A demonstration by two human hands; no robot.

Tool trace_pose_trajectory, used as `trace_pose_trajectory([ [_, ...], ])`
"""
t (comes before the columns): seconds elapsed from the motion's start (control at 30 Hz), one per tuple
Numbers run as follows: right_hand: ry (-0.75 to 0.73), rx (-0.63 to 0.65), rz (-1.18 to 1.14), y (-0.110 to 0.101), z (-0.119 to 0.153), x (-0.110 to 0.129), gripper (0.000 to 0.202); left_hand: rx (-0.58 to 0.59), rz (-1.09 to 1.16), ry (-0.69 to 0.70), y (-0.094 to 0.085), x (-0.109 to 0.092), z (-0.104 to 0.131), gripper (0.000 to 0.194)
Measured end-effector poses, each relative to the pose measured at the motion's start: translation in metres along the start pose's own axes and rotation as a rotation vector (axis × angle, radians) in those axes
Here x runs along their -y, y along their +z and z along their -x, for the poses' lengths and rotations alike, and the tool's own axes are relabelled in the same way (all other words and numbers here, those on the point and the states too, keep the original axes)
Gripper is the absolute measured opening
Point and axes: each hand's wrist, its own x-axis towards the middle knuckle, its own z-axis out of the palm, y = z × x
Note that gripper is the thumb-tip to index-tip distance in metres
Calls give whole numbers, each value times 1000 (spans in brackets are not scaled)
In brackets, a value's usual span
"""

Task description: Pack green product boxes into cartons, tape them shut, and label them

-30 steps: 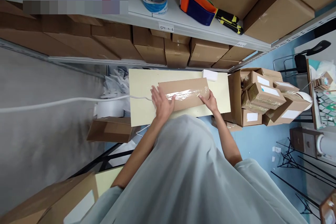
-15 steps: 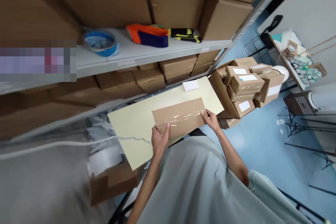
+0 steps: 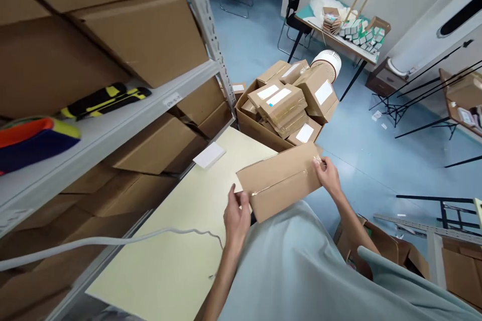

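A flat brown cardboard box [image 3: 282, 178], with clear tape along its seam, is tilted just in front of my body over the near edge of the cream tabletop. My right hand [image 3: 328, 175] pinches its right end, fingertips on the taped edge. At the left end is my left hand [image 3: 236, 215], its thumb against the box's edge and its fingers curled by the corner; part of that grip is hidden. A small white box [image 3: 209, 155] lies on the cream tabletop [image 3: 169, 251], beyond the held box.
A large open carton [image 3: 259, 128] piled with taped, labelled boxes [image 3: 280, 103] stands past the table's far end. Shelving [image 3: 150, 105] with cartons and utility knives [image 3: 107, 100] runs along the left. A white cable [image 3: 113, 241] crosses the tabletop. Another table [image 3: 339, 35] stands farther back.
My view has swung right, toward the carton of packed boxes. The held box has moved along toward that carton and tilted, with my hands still at its two ends.
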Motion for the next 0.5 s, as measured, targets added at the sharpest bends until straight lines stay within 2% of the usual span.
trace_pose_trajectory([
  [0.07, -1, -22, 98, -28, -32, -22, 63, 125, 31, -12, 42, -23, -3, 57],
  [0.13, 1, -47, 190, -53, -63, -47, 66, 254, 115, -82, 91, -44, -6, 52],
  [0.3, 94, -130, 353, -107, -118, -118, 66, 541, 404, -521, 220, -87, -9, 56],
  [0.4, 113, -112, 401, -131, -145, -169, 65, 653, 479, -740, 285, -101, -11, 69],
  [0.5, 108, -79, 462, -145, -171, -224, 64, 721, 478, -925, 345, -106, -14, 82],
])
